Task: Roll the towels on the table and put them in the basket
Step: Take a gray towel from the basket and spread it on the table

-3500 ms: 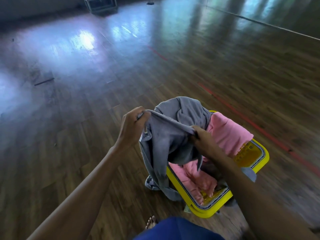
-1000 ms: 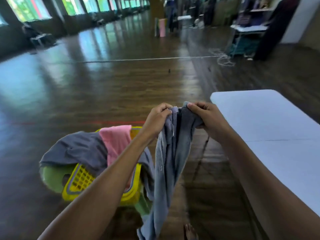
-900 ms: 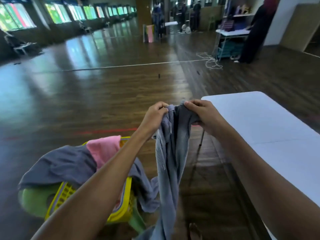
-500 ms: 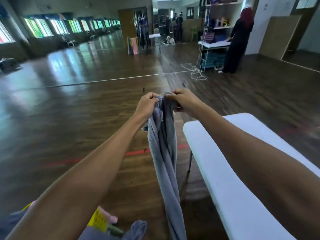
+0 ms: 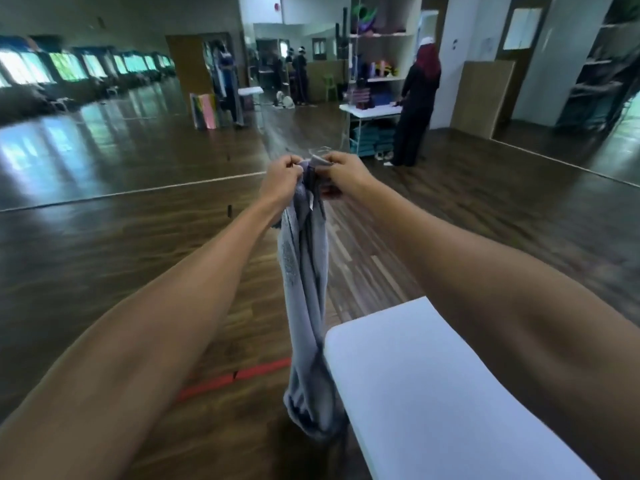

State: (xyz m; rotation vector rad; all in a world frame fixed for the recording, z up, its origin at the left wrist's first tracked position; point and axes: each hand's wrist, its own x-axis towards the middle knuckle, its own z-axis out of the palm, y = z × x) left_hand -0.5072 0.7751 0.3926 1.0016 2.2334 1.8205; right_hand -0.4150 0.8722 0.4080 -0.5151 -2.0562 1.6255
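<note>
A grey towel (image 5: 304, 289) hangs straight down from both my hands, bunched into a narrow strip. My left hand (image 5: 282, 180) grips its top edge on the left. My right hand (image 5: 341, 174) pinches the top edge right beside it, the two hands almost touching. Both arms are stretched out in front of me. The towel's lower end dangles just left of the near corner of the white table (image 5: 433, 386). The basket is out of view.
Dark wooden floor (image 5: 138, 244) with a red line (image 5: 235, 375) lies to the left. Far ahead a person in dark clothes (image 5: 415, 109) stands at a white table with shelves behind. Mirrors line the right wall.
My view has swung up and away from the yellow basket, which has left the frame. The hands still hold the grey towel's top edge, now further out and higher over the table's corner.
</note>
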